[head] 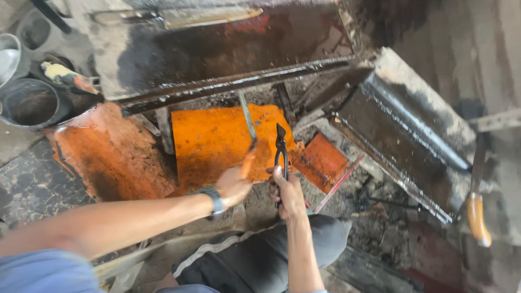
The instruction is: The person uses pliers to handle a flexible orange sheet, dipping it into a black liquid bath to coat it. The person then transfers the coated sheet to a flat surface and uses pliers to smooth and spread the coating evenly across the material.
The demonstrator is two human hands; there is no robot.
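1. Low over the sooty floor, your right hand (288, 191) is the grip clamped around the handles of a pair of black tin snips (280, 149), their pointed blades aimed away from you and closed or nearly so.
2. Your left hand (234, 184), a watch on its wrist, is closed on the orange wooden handle of a long thin tool (248, 130); its metal shaft slants up across the rusty orange sheet (217, 138). The hand blurs, so I cannot tell how firm that hold is.
3. Both tools lie over the near right part of the orange sheet, the snips just beside its right edge and touching or nearly touching it; the two hands sit close together, almost meeting.
4. To work cleanly, I judge you should keep the snips upright and square to the sheet edge, and keep your left fingers out of the blade line.
5. Steady the sheet before squeezing, since it lies loose on rubble.
6. A smaller orange piece (321, 161) rests just right of the snips; a dark metal channel (401, 135) runs beyond it.
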